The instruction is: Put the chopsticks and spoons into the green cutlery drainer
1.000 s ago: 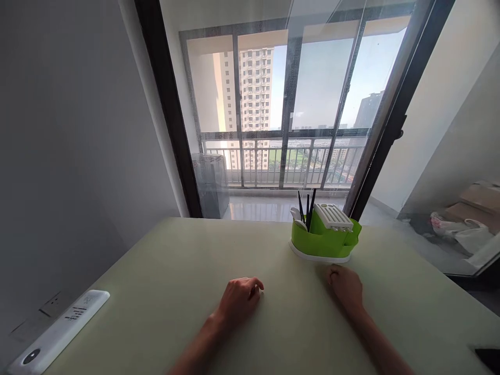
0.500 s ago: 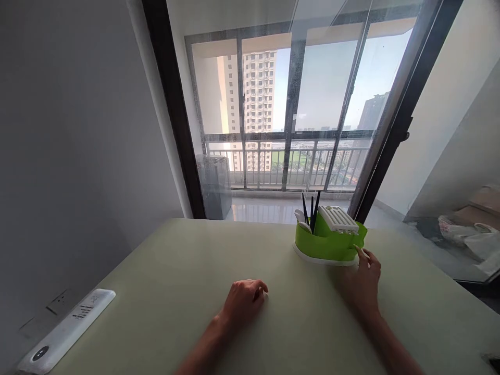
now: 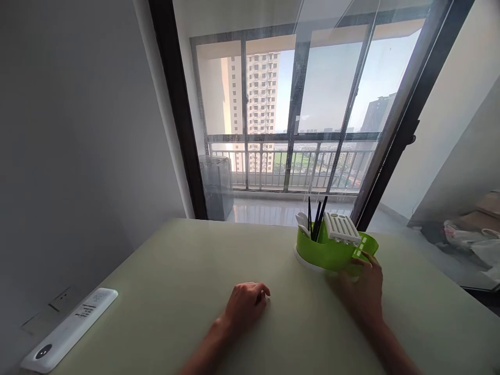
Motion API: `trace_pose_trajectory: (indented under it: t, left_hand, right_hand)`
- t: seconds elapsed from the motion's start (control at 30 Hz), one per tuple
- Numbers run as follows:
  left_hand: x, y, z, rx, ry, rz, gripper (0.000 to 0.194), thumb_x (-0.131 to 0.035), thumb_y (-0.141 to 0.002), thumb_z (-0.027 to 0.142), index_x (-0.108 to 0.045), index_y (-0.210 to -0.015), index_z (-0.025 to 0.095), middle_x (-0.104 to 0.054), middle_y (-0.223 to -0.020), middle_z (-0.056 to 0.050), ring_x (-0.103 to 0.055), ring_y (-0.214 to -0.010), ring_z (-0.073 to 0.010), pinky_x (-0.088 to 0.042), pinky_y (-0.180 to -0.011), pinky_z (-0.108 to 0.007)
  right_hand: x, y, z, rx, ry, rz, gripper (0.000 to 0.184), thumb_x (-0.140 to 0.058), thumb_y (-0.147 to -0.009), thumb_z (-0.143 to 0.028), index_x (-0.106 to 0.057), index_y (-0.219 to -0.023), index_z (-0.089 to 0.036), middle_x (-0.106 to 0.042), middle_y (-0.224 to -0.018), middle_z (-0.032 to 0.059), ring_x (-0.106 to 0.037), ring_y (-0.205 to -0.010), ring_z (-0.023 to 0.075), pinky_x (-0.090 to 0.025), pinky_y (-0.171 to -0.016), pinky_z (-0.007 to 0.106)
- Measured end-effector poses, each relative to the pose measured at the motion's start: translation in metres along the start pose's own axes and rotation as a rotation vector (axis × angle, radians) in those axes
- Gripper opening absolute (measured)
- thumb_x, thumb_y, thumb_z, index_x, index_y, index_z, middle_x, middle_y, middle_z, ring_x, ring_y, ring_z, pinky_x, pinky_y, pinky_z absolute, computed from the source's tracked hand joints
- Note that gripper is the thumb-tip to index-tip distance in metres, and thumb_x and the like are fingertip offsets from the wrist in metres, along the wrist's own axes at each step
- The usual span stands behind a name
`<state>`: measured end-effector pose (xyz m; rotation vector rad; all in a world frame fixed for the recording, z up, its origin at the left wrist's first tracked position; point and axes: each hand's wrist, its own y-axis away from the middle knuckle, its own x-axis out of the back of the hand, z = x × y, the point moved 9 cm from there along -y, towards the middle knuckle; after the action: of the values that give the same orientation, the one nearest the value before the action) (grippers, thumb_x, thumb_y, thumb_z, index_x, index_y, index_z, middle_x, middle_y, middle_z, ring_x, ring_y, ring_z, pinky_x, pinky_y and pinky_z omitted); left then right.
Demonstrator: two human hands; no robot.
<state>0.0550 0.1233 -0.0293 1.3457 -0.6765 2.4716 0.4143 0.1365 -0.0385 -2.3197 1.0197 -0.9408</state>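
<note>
A green utensil holder [image 3: 323,254] with a white base stands near the table's far edge. White spoons [image 3: 303,223] and black chopsticks [image 3: 318,219] stick up from its left part, and a white slotted block [image 3: 342,228] sits over the middle. My right hand [image 3: 366,284] is at the holder's right front, its fingers bent onto the green wall; the thumb is blurred. My left hand [image 3: 248,302] rests loosely curled on the table, apart from the holder, with nothing visible in it.
The pale table [image 3: 187,271] meets a grey wall on the left. A white power strip [image 3: 72,330] lies along that side. Beyond the table is a glass door with a dark frame [image 3: 177,114]. Bags [image 3: 472,242] lie on the floor at the right.
The holder has turned, its right end swinging toward me and exposing slots in its right part. My right hand has moved with it. My left hand stays in place.
</note>
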Motion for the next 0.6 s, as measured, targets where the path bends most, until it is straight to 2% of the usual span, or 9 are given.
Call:
trace_pose_trajectory:
  t: [0.17,0.37,0.43,0.6]
  left_hand:
    - [0.0,0.001,0.0,0.0,0.008,0.001,0.032,-0.051,-0.084,0.009,-0.076,-0.095,0.025,-0.075,-0.076,0.001,-0.068,-0.071,-0.0161,-0.048,-0.073,-0.025]
    - [0.004,0.0,-0.002,0.053,0.034,0.043,0.031,-0.05,-0.084,0.01,-0.076,-0.093,0.025,-0.074,-0.074,0.001,-0.066,-0.066,-0.015,-0.047,-0.071,-0.025]
    - [0.01,0.0,-0.01,0.129,0.104,0.113,0.028,-0.051,-0.085,0.013,-0.076,-0.092,0.024,-0.071,-0.07,0.002,-0.063,-0.061,-0.0142,-0.045,-0.068,-0.026]
    - [0.03,0.001,-0.043,0.323,0.373,0.385,0.019,-0.053,-0.086,0.029,-0.07,-0.093,0.022,-0.059,-0.059,0.004,-0.056,-0.054,-0.0155,-0.041,-0.059,-0.026]
  right_hand:
    - [-0.005,0.009,-0.02,0.084,0.013,-0.015,0.035,-0.061,-0.08,-0.043,-0.057,-0.106,-0.02,-0.048,-0.143,0.0215,-0.04,-0.141,0.0414,-0.034,-0.115,0.053]
    - [-0.02,0.035,-0.049,0.184,-0.057,-0.085,0.033,-0.058,-0.085,-0.037,-0.053,-0.112,-0.02,-0.048,-0.143,0.0194,-0.026,-0.15,0.0398,-0.03,-0.118,0.06]
    - [-0.022,0.046,-0.059,0.216,-0.088,-0.107,0.033,-0.057,-0.086,-0.034,-0.052,-0.115,-0.02,-0.047,-0.145,0.0188,-0.024,-0.151,0.0399,-0.03,-0.118,0.063]
    - [-0.022,0.072,-0.089,0.287,-0.157,-0.169,0.03,-0.057,-0.089,-0.028,-0.052,-0.119,-0.022,-0.046,-0.147,0.0158,-0.023,-0.152,0.0391,-0.034,-0.115,0.067]
